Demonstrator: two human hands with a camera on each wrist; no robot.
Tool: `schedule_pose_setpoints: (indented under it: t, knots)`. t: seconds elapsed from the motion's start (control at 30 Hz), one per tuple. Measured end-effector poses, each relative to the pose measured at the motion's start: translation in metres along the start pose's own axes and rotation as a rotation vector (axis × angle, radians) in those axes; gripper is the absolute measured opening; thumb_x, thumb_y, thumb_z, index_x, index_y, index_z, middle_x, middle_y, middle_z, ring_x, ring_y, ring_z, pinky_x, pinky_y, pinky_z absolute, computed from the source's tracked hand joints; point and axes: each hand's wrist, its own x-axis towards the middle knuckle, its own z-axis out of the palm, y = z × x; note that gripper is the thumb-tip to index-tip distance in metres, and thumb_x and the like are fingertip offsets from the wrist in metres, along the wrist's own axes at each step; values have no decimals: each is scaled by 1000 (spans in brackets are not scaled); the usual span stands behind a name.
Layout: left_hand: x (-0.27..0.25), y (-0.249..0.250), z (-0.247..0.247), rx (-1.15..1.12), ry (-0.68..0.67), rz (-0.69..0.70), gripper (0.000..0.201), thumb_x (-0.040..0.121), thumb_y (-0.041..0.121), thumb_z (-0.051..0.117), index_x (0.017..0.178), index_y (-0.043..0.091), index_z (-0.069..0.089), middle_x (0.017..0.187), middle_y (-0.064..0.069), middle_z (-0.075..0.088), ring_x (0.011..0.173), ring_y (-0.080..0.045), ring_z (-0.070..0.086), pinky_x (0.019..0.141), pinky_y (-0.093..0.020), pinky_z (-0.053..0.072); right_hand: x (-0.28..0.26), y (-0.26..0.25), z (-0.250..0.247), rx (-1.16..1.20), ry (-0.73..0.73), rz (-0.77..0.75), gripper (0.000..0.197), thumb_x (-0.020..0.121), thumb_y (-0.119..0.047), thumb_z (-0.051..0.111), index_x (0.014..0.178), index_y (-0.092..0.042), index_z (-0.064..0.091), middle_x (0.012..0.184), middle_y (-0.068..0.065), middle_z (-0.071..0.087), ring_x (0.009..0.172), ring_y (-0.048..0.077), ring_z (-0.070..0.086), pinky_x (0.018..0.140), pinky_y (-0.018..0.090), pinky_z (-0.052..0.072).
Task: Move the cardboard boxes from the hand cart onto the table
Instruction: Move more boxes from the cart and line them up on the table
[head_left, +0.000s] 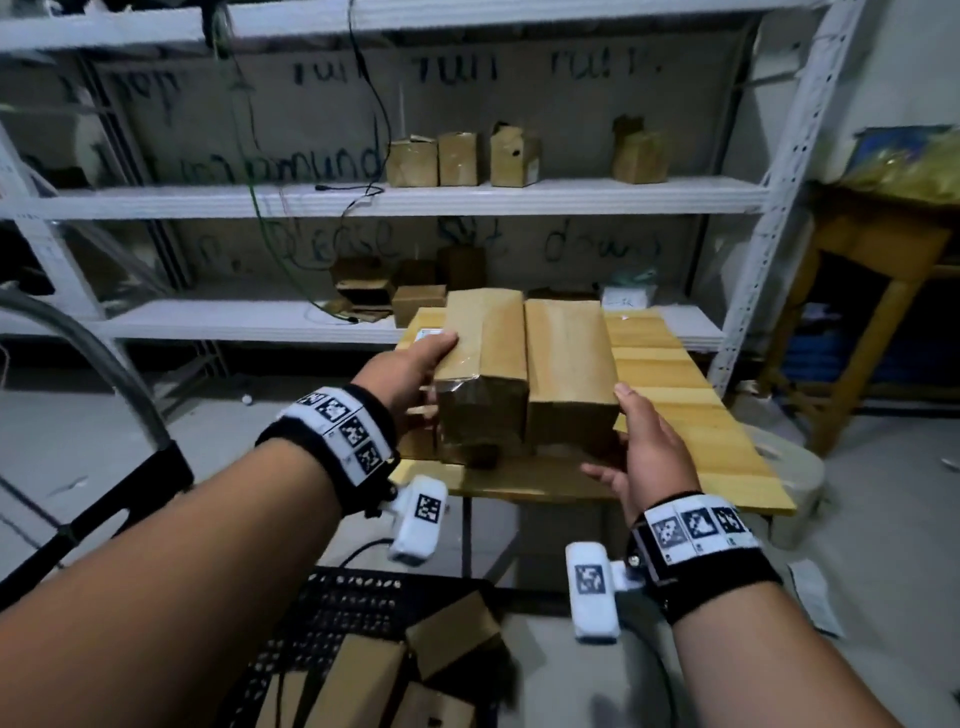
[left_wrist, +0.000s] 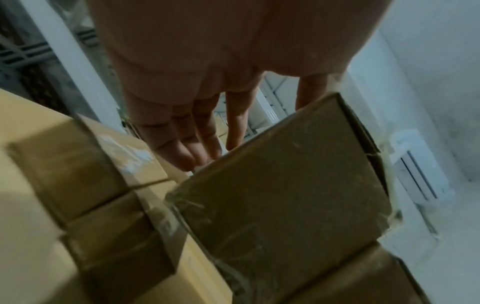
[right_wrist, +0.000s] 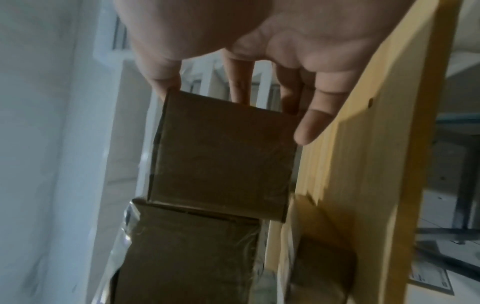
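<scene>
From the head view, two boxes sit side by side above the wooden desk (head_left: 675, 395): the left box (head_left: 483, 364), wrapped in clear tape, and the right box (head_left: 569, 358). The left hand (head_left: 410, 371) presses flat against the left box's outer side, fingers straight. The right hand (head_left: 647, 447) lies spread at the right box's near corner, thumb on its side. More boxes lie under them on the desk. Below, the black cart (head_left: 332, 623) still carries several boxes (head_left: 358, 680). Small boxes stand on the shelf (head_left: 467, 200) behind.

From the left wrist, straight fingers (left_wrist: 207, 131) reach behind the taped box (left_wrist: 283, 197).

From the right wrist, spread fingers (right_wrist: 311, 125) touch the box (right_wrist: 223, 152) beside the desk (right_wrist: 376, 164).
</scene>
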Motion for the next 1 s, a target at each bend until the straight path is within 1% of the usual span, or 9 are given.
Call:
schedule_pose_setpoints:
  t: [0.1, 0.2, 0.33, 0.43, 0.53, 0.63, 0.73, 0.87, 1.0]
  knots:
    - [26, 5, 41, 114, -11, -11, 60, 78, 61, 80, 118, 18, 70, 108, -5, 80, 103, -26, 75, 98, -45, 59, 26, 2, -20, 17, 101, 115, 41, 79, -70, 63, 96, -33, 65, 116, 7, 74, 100, 31, 75, 70, 39, 60]
    - [52, 1, 65, 244, -15, -22, 66, 68, 66, 80, 112, 17, 70, 106, -10, 80, 97, -32, 78, 97, -52, 60, 49, 8, -37, -48, 148, 201, 45, 83, -72, 61, 101, -31, 66, 124, 12, 69, 113, 39, 68, 83, 44, 62]
    - [62, -12, 88, 349, 9, -51, 37, 86, 45, 81, 108, 17, 71, 106, -9, 77, 97, -30, 74, 89, -47, 60, 64, 14, -47, -250, 206, 106, 65, 100, -60, 51, 122, -1, 67, 109, 23, 71, 105, 46, 67, 96, 57, 56]
    - [65, -20, 92, 482, 67, 8, 29, 92, 39, 77, 108, 15, 71, 103, -6, 72, 91, -22, 67, 67, -33, 50, 64, 15, -47, -422, 215, 33, 71, 104, -62, 37, 90, 1, 66, 73, 10, 59, 71, 29, 58, 64, 38, 48]
    - [67, -25, 88, 526, 79, 28, 23, 93, 35, 76, 106, 17, 74, 103, -6, 72, 92, -21, 65, 66, -33, 48, 63, 20, -46, -497, 231, -32, 60, 105, -59, 34, 79, -12, 60, 70, 7, 57, 63, 21, 52, 54, 30, 32]
    - [68, -27, 84, 577, 103, 57, 19, 94, 36, 75, 106, 21, 75, 106, -5, 73, 99, -23, 67, 84, -40, 58, 63, 23, -44, -476, 193, -26, 50, 106, -57, 34, 92, -18, 61, 75, -1, 57, 66, 16, 50, 60, 32, 35]
    - [69, -26, 80, 576, 113, 45, 19, 94, 38, 74, 104, 22, 74, 106, -6, 74, 100, -25, 69, 96, -48, 60, 60, 23, -41, -453, 152, -19, 54, 107, -55, 34, 126, -16, 67, 102, 5, 65, 79, 17, 53, 79, 30, 36]
    - [63, -24, 72, 574, 113, 33, 22, 93, 39, 75, 105, 21, 74, 105, -7, 74, 99, -27, 71, 93, -48, 61, 52, 22, -36, -405, 95, -9, 58, 107, -55, 37, 143, -16, 59, 145, 8, 61, 130, 29, 56, 92, 27, 34]
    - [52, -21, 59, 471, 104, 30, 25, 95, 34, 76, 112, 16, 73, 108, -11, 75, 94, -26, 73, 76, -41, 64, 43, 27, -32, -319, 197, -21, 48, 102, -62, 43, 129, -27, 61, 127, 2, 64, 114, 28, 59, 93, 32, 39]
